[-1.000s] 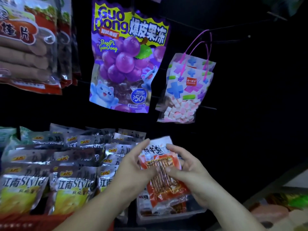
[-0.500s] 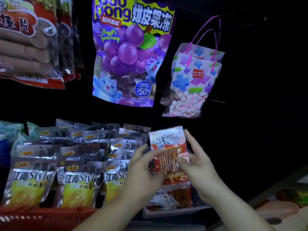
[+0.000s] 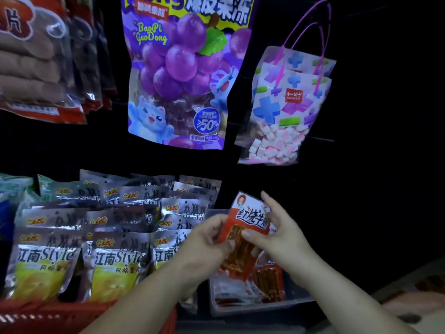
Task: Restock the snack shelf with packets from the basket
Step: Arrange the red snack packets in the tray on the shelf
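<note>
While both hands hold it upright, the red packet (image 3: 250, 219) sits over the clear tray (image 3: 260, 307) at lower centre of the frame.
The left hand (image 3: 207, 239) pinches its left edge with curled fingers. The right hand (image 3: 283, 237) presses a thumb on the front, fingers spread behind, likely squaring it to slot among like packets. Its glossy, crinkled film has a clear window showing thin brown sticks. The mesh red basket (image 3: 48, 314) lies lower left.

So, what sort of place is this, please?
Probably a shop's snack aisle: a purple grape-jelly pouch hangs above rows of silver-and-yellow foil packets, and the left hand and right hand hold a red snack packet.
</note>
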{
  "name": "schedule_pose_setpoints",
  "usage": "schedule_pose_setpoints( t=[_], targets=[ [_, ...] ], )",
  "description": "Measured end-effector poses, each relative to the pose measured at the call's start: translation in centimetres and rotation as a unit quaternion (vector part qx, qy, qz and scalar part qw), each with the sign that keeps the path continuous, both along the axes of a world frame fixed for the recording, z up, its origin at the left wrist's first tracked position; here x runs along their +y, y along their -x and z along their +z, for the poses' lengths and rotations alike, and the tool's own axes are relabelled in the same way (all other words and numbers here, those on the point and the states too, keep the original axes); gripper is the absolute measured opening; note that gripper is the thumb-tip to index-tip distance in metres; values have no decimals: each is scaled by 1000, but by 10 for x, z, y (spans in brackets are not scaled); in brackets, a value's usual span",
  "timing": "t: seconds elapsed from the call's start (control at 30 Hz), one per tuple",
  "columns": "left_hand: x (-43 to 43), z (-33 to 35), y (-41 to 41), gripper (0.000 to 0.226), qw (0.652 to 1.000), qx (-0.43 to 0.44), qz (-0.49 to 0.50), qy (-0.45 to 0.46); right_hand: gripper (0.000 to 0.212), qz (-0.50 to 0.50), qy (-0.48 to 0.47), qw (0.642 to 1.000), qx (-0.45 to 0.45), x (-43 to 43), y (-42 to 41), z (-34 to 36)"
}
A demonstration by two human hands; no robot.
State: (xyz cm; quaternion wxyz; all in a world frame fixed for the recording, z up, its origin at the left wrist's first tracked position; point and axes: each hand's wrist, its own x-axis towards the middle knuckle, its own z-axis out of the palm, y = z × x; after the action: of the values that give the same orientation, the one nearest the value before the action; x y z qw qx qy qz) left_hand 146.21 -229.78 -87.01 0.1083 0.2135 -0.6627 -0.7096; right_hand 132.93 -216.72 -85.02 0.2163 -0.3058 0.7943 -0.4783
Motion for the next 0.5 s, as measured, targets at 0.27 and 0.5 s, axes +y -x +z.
schedule_pose_setpoints(
  t=[0.27, 0.5],
  targets=[
    [-45, -31, 29, 32, 979, -85, 186, -3, 14, 22, -62, 995, 69, -55, 55, -38],
    [-52, -61, 47, 49, 976, -92, 193, -50, 20, 36, -86, 996, 12, -82, 75, -124]
  ],
)
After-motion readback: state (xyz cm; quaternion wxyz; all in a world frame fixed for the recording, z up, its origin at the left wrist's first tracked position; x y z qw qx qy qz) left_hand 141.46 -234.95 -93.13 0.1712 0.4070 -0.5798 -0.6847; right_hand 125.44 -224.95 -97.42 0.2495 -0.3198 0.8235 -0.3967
